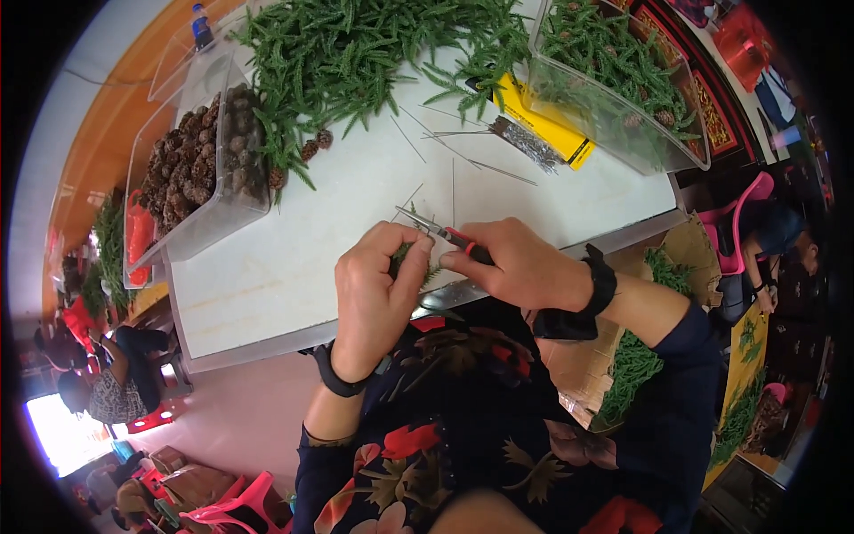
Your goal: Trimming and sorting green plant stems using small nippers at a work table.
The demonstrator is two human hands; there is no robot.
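At the table's front edge, my left hand (374, 289) is closed, its thumb and forefinger pinching a small green artificial fir sprig (432, 272). Bits of the sprig show around the fingers, while most of it is covered. My right hand (525, 267) grips long-nose pliers (481, 254) with red and black handles. Their metal jaws lie across the fingertips of my left hand and point up and left. Whether the jaws touch the sprig or a wire is too small to tell. Thin loose wires (454, 191) lie on the white table (258, 285) just beyond my hands.
A clear bin of pine cones (182, 169) stands at the left, beside a heap of fir sprigs (347, 58). At the far right is a bin of greenery (614, 67). A yellow pack (569, 142) lies by a wire bundle (525, 147). Other people sit at both sides.
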